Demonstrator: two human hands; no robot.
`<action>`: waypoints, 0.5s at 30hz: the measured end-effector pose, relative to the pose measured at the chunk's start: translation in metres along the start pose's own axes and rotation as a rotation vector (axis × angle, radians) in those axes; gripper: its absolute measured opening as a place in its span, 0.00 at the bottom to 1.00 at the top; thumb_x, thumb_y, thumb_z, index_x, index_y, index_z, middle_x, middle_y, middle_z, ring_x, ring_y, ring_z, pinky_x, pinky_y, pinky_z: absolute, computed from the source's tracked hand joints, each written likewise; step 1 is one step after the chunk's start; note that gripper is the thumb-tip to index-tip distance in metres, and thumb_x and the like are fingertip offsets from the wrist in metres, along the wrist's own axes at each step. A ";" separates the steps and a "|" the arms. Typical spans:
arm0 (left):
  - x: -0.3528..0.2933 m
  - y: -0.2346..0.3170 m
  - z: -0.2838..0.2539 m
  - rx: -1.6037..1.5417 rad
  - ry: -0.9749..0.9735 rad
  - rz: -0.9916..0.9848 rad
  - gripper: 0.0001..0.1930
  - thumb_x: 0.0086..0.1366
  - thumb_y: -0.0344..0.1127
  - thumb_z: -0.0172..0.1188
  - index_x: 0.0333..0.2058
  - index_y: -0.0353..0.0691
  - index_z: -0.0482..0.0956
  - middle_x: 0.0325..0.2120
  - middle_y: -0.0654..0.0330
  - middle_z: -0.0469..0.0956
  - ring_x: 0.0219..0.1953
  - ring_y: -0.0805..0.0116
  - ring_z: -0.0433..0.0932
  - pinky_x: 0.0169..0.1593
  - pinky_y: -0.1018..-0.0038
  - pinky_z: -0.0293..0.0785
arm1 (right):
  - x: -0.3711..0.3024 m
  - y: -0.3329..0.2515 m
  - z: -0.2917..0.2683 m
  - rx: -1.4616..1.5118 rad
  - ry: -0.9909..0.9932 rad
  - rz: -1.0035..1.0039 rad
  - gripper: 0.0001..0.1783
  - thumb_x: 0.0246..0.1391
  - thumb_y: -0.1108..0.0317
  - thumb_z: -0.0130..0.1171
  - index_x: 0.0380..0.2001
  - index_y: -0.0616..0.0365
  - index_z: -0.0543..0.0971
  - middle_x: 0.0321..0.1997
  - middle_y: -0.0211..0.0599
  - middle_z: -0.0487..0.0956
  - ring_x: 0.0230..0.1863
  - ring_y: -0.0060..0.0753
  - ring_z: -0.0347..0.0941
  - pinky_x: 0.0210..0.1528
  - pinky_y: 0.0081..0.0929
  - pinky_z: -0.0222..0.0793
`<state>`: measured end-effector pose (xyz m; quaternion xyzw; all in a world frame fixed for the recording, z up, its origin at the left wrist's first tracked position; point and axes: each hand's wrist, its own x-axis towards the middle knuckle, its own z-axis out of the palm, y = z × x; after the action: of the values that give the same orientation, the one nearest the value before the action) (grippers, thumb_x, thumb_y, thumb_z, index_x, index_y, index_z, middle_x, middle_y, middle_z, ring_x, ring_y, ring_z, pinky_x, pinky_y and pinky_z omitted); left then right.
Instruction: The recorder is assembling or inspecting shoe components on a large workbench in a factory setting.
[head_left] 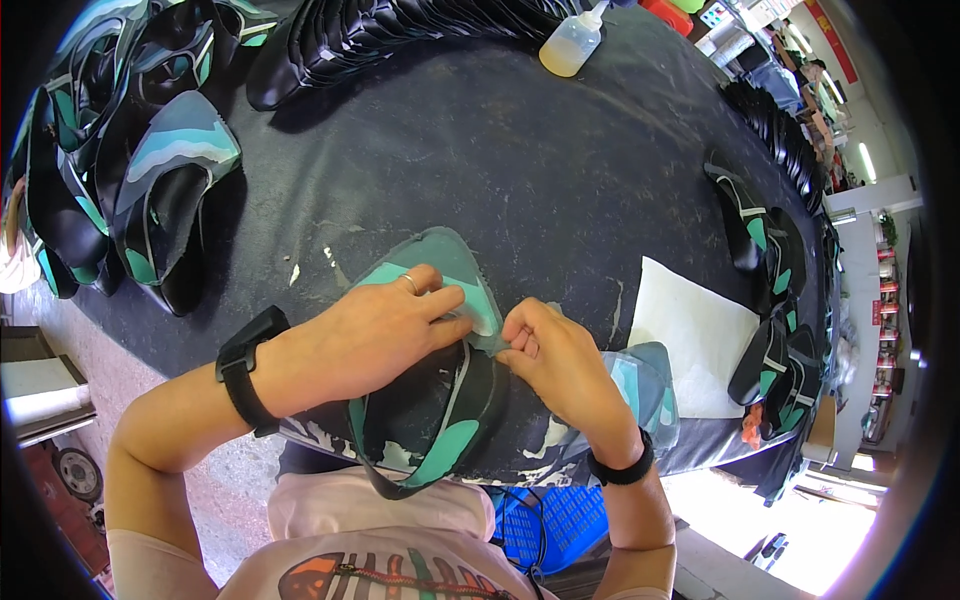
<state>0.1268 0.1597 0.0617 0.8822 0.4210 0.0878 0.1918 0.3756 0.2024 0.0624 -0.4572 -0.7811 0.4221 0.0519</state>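
Observation:
A black shoe upper (452, 452) with teal patches lies at the near table edge, its strap-like end hanging over the edge toward me. Its grey and teal toe panel (437, 252) points away from me. My left hand (345, 338) rests over this panel with bent fingers closed on its right side. Pinched between thumb and fingers of my right hand (556, 362) is the panel's edge, where it meets the black part. What lies under the fingertips is partly hidden. Several loose blue-grey and teal panels (652, 385) sit beside my right wrist.
A white sheet (692, 335) lies to the right, with more shoe uppers (752, 225) past it. Finished-looking uppers (180, 150) are heaped at the left. A row of black pieces (360, 45) and a squeeze bottle (567, 52) stand at the back. Below is a blue crate (560, 525).

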 end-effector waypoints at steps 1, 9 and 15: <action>0.000 0.000 0.001 -0.003 -0.002 0.002 0.25 0.60 0.29 0.59 0.58 0.45 0.78 0.49 0.61 0.73 0.59 0.56 0.72 0.49 0.68 0.85 | -0.001 -0.002 0.002 0.104 0.031 0.083 0.08 0.55 0.71 0.66 0.36 0.58 0.78 0.33 0.37 0.79 0.38 0.42 0.78 0.42 0.38 0.72; 0.000 0.002 0.000 0.022 -0.002 -0.002 0.25 0.60 0.29 0.60 0.58 0.44 0.78 0.49 0.61 0.73 0.58 0.57 0.73 0.50 0.68 0.84 | 0.002 0.001 0.007 -0.056 0.146 -0.027 0.05 0.57 0.71 0.63 0.34 0.60 0.79 0.33 0.44 0.81 0.37 0.48 0.79 0.42 0.40 0.73; -0.001 0.003 0.002 0.015 0.005 0.006 0.26 0.60 0.30 0.59 0.59 0.44 0.78 0.49 0.61 0.73 0.58 0.56 0.73 0.50 0.68 0.84 | 0.009 0.006 0.000 -0.140 0.036 -0.104 0.05 0.56 0.69 0.63 0.33 0.59 0.79 0.32 0.43 0.80 0.37 0.52 0.78 0.40 0.44 0.72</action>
<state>0.1288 0.1573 0.0612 0.8848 0.4192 0.0872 0.1837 0.3746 0.2104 0.0551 -0.4261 -0.8303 0.3548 0.0555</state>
